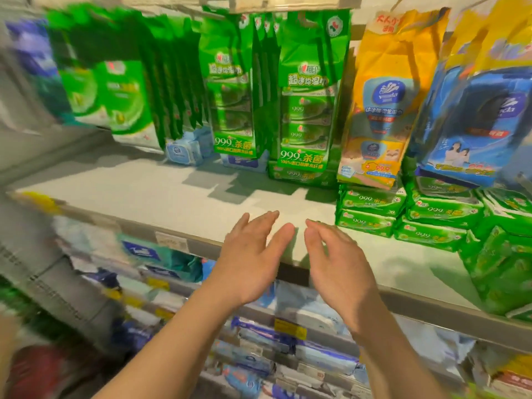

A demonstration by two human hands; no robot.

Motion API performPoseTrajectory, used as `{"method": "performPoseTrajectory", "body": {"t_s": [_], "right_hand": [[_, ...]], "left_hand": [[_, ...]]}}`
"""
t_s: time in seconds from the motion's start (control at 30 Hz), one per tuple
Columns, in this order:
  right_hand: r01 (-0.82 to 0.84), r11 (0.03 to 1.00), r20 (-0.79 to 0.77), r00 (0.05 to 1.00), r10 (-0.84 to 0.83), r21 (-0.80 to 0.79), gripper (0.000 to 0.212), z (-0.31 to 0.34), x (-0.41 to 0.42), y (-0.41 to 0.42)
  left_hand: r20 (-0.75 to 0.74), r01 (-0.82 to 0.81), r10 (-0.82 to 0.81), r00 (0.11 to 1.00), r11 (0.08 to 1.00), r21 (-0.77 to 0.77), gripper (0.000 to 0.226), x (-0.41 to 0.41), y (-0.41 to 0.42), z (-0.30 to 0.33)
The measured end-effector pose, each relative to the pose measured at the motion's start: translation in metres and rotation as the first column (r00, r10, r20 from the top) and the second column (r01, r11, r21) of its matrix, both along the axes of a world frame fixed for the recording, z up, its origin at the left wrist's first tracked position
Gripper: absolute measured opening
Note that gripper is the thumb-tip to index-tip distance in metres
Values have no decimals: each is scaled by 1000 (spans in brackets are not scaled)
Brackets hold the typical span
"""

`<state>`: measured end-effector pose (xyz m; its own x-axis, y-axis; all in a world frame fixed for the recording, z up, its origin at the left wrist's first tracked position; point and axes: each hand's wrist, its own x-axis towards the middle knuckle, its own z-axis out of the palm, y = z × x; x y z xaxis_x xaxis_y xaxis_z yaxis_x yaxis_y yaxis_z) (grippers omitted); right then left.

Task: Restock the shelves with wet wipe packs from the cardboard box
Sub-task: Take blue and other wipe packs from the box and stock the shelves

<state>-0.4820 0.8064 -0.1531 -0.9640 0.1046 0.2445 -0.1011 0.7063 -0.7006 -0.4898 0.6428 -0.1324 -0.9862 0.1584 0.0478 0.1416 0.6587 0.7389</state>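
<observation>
Both hands, left hand (253,254) and right hand (336,263), empty with fingers relaxed; next packs should butt against the green stacks (371,214), filling the bare shelf (172,197) leftward.

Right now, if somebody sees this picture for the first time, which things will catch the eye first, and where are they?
First come the two bare hands in the lower middle, the left hand and the right hand, both open and empty over the front edge of the pale shelf. Behind them hang tall green wipe bags, with a yellow bag on their right. Flat green wipe packs are stacked at the shelf's right end.
</observation>
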Motion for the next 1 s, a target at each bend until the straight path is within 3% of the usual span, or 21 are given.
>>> {"method": "performPoseTrajectory", "body": {"t_s": [0.17, 0.43, 0.73, 1.0], "right_hand": [[-139, 989, -6, 990, 139, 44, 44, 3, -2, -65], [-403, 910, 109, 913, 393, 96, 55, 6, 15, -196], [-694, 681, 221, 720, 658, 233, 60, -18, 74, -389], [-852, 470, 300, 521, 799, 229, 60, -35, 138, -539]], "left_hand": [[-144, -212, 188, 972, 963, -167, 94, 22, -82, -9], [-66, -456, 452, 890, 872, -178, 96, 90, -216, -21], [13, -752, 761, 648, 643, -142, 101, 211, -385, -49], [149, -887, 888, 436, 452, -99, 74, 312, -496, -82]]}}
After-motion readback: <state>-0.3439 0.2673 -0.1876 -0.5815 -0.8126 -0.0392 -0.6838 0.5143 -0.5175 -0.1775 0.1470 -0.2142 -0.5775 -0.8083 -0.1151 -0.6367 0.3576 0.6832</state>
